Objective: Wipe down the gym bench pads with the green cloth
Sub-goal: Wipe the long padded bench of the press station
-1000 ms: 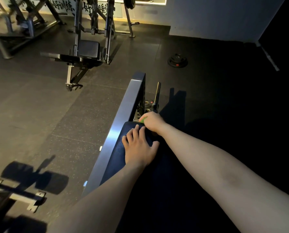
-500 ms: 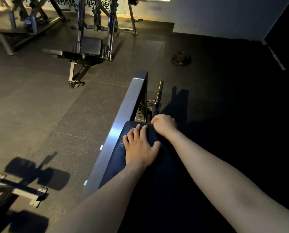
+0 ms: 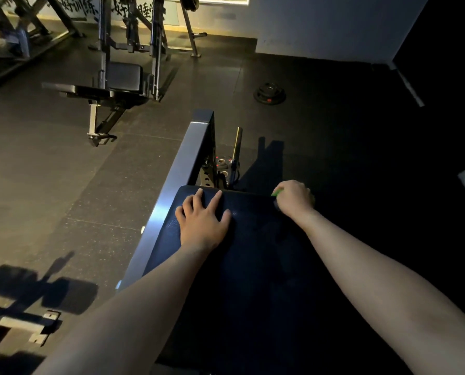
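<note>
A dark navy, pebble-textured gym bench pad (image 3: 253, 253) fills the lower middle of the head view in a dimly lit weight room, its rounded far edge catching a faint sheen. A small sliver of bright green cloth (image 3: 276, 191) shows at the pad's 1 o'clock corner. It is almost wholly covered by the right hand (image 3: 295, 201), whose fingers curl over it in a grip and hold it against the pad's far edge. The left hand (image 3: 201, 220) lies flat at the pad's 11 o'clock, fingers straight and spread, palm down on the surface, holding nothing. A grey steel frame beam (image 3: 182, 174) runs along the pad's 9 o'clock side. On the dark rubber floor (image 3: 63, 185), a black round weight plate (image 3: 270, 93) lies at 12 o'clock, and another black padded bench (image 3: 112, 87) stands at 10 o'clock.
</note>
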